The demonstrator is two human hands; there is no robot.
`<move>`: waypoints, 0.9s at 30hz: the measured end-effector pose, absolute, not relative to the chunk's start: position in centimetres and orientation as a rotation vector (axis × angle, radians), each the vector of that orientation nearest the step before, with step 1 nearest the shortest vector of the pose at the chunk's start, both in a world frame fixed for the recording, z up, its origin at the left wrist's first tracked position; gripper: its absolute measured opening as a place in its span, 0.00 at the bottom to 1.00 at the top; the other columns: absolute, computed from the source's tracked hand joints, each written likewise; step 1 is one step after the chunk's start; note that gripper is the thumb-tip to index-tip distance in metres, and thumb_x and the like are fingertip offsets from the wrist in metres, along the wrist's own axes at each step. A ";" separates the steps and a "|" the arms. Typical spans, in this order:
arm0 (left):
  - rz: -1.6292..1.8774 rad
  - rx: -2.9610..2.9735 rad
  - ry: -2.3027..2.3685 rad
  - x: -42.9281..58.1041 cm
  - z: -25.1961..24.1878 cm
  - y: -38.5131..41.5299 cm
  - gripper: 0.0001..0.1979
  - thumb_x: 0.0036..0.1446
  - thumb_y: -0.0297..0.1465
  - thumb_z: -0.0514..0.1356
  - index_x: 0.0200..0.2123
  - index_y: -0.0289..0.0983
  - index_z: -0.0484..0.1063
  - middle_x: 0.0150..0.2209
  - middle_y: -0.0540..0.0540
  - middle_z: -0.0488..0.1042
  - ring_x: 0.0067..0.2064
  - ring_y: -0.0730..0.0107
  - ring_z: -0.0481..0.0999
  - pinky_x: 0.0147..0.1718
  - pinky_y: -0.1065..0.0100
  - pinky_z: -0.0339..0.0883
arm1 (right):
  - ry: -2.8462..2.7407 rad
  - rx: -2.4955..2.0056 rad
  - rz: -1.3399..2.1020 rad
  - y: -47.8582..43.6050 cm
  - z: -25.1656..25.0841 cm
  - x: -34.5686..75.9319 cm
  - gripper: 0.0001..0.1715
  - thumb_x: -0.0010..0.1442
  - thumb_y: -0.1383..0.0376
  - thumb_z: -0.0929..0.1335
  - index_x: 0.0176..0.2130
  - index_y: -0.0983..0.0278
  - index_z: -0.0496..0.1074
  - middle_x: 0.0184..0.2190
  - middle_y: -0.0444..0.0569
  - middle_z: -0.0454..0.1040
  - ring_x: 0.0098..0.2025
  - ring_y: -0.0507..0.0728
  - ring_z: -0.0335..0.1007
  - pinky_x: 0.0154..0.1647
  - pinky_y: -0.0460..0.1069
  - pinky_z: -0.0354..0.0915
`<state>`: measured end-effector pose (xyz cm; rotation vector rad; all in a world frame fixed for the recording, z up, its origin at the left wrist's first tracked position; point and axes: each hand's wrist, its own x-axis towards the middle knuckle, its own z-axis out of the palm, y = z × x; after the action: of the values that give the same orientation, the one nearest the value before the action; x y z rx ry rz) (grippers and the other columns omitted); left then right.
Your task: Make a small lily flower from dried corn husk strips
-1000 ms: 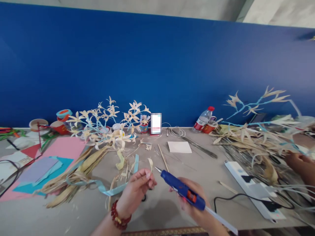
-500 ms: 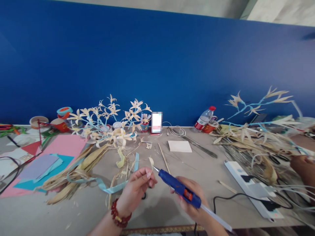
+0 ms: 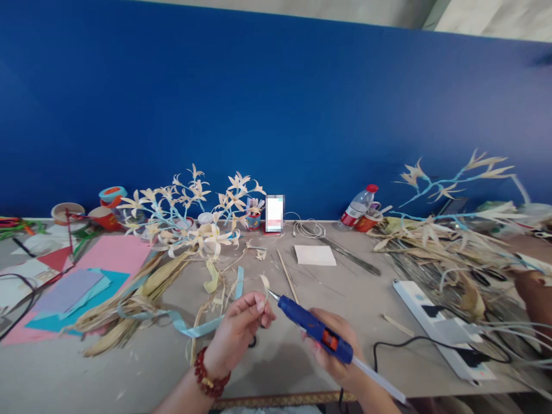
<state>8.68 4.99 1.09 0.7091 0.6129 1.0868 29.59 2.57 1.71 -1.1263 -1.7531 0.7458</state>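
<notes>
Between the thumb and fingers of my left hand (image 3: 245,316) is a small pale petal (image 3: 264,283), its curved tip pointing up. My right hand (image 3: 334,345) is wrapped round a blue glue gun (image 3: 314,328) with a clear glue stick (image 3: 379,380) out of its back end. The metal nozzle points up and left, right by the petal's lower part; whether they touch I cannot tell. Part of a black scissor-like handle (image 3: 252,342) shows behind my left hand. Beyond, pale flowers on light-blue stems (image 3: 172,213) stand near the blue partition.
Dried husks (image 3: 121,316) and a light-blue ribbon (image 3: 198,330) lie left, beside coloured paper (image 3: 125,253). A white power strip (image 3: 440,333) with black cables is at right, near another person's hand (image 3: 535,293). Further back are a phone (image 3: 274,214), white card (image 3: 314,255) and tilted bottle (image 3: 359,206).
My hands, the petal and the glue gun stay almost in place. At the right edge, the other person's hand and arm have shifted slightly.
</notes>
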 end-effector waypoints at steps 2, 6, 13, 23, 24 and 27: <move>1.088 0.708 0.602 8.7 1.1 5.0 0.10 0.59 0.33 0.61 0.26 0.35 0.71 0.25 0.48 0.67 0.31 0.70 0.67 0.38 0.67 0.60 | -1.805 -1.092 0.675 2.6 1.9 29.5 0.08 0.55 0.59 0.68 0.27 0.58 0.71 0.21 0.48 0.71 0.23 0.59 0.68 0.26 0.51 0.64; 1.093 0.713 0.594 8.7 1.0 4.9 0.10 0.59 0.32 0.61 0.27 0.35 0.72 0.25 0.49 0.68 0.31 0.71 0.66 0.38 0.67 0.61 | -1.866 -1.069 0.564 2.6 2.3 29.4 0.10 0.57 0.60 0.66 0.26 0.58 0.70 0.19 0.46 0.69 0.21 0.57 0.66 0.24 0.50 0.61; 1.093 0.704 0.587 8.7 1.1 4.9 0.10 0.60 0.32 0.60 0.26 0.35 0.71 0.24 0.49 0.67 0.32 0.70 0.67 0.39 0.67 0.60 | -1.881 -1.051 0.485 2.7 2.6 29.1 0.11 0.58 0.60 0.64 0.25 0.59 0.68 0.18 0.46 0.67 0.19 0.56 0.64 0.22 0.50 0.60; 1.100 0.698 0.559 8.8 1.3 5.1 0.11 0.59 0.32 0.61 0.26 0.35 0.70 0.23 0.49 0.67 0.30 0.71 0.67 0.38 0.68 0.60 | -1.915 -1.091 0.458 2.6 1.6 29.4 0.12 0.59 0.58 0.64 0.26 0.59 0.69 0.18 0.46 0.68 0.20 0.55 0.65 0.23 0.48 0.63; 1.102 0.700 0.556 8.8 1.2 5.1 0.11 0.59 0.32 0.61 0.26 0.35 0.70 0.23 0.49 0.67 0.30 0.71 0.67 0.38 0.68 0.60 | -1.924 -1.091 0.444 2.5 1.7 29.4 0.12 0.59 0.59 0.64 0.27 0.59 0.69 0.18 0.46 0.68 0.20 0.55 0.64 0.23 0.48 0.62; 1.109 0.698 0.553 8.8 1.2 5.1 0.10 0.59 0.32 0.61 0.26 0.35 0.71 0.23 0.50 0.67 0.30 0.71 0.66 0.37 0.68 0.60 | -1.937 -1.094 0.410 2.4 2.0 29.2 0.10 0.59 0.60 0.64 0.27 0.60 0.69 0.18 0.45 0.68 0.20 0.55 0.64 0.22 0.48 0.62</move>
<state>8.77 5.09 1.20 0.6982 0.5528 1.1092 29.22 2.45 1.96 -1.0945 -1.9371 0.4098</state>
